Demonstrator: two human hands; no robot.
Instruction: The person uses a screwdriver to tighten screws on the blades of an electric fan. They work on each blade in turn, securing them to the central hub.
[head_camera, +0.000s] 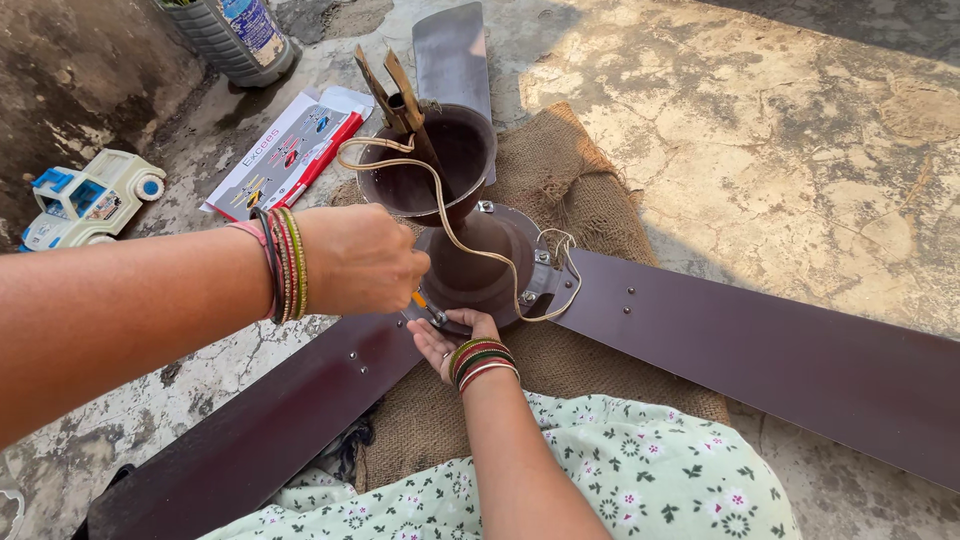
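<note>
**Op:** Ceiling fan (480, 262) sits on a burlap sack (570, 190), motor housing at the middle, dark brown. I'll give everything relative to that housing.

**Eng:** Blades?

**Op:** Three in view. One blade (780, 355) runs out right of the housing, another blade (250, 440) runs down-left of it, a third blade (452, 50) goes straight behind it. Brown canopy cup (432, 160) stands on top of the housing, mouth up, with a forked metal bracket (392, 92) sticking out of it. Cream wire (470, 250) loops from the cup down across the housing to its right edge.

**Eng:** Hands?

**Op:** My left hand (362, 258) is just left of the housing, closed in a fist around a screwdriver (428, 308); only the orange and metal tip shows below the fist, pointing at the housing's lower edge. My right hand (452, 342) is just below the housing, palm up, fingers half curled, touching the rim. I can't tell whether it holds anything. Bangles on both wrists.

**Eng:** Anything else around?

**Op:** Far left of the housing, a toy truck (90, 198), white and blue. Between truck and housing, a flat printed carton (285, 155). Behind that, the bottom of a plastic bottle (235, 35). All on cracked concrete floor (800, 130). Green floral fabric (620, 480) covers my lap below the housing.
</note>
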